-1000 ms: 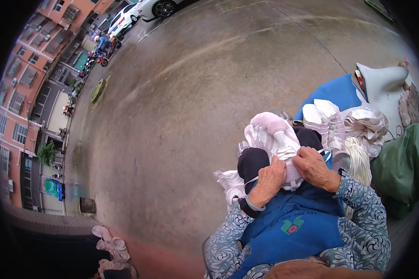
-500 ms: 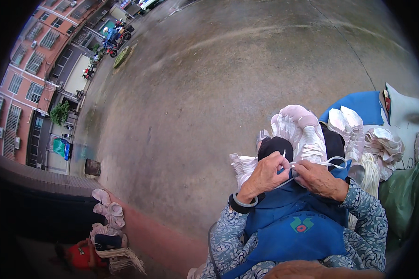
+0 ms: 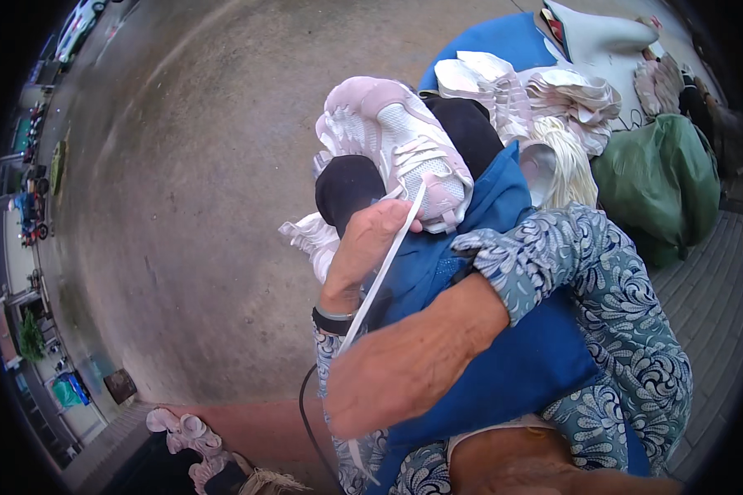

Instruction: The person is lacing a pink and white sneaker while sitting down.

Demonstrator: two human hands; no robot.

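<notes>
A white and pink sneaker upper (image 3: 421, 161) lies across my lap between my dark-clad knees, with a white lace threaded through its eyelets. Against its near end my left hand (image 3: 373, 243) is closed, thumb and fingers pinching the white shoelace (image 3: 385, 266). My right hand (image 3: 388, 384) crosses over in front of the left forearm, slightly blurred. The lace runs straight between both hands, and a loose tail hangs below the right one. The right fingers are mostly hidden behind the back of the hand, closed around the lace. A blue apron (image 3: 504, 355) covers my lap.
Stacked pink-white uppers (image 3: 570, 95) and a bundle of cream laces (image 3: 568, 157) lie at my right, beside a green sack (image 3: 664, 186). More uppers (image 3: 194, 437) are at lower left. Concrete ground (image 3: 215, 198) stretches ahead; a blue sheet (image 3: 495, 45) lies beyond the stacks.
My right hand has swung left and toward me, drawing the lace out long. The left hand stays by the sneaker upper. The view has turned to the right.
</notes>
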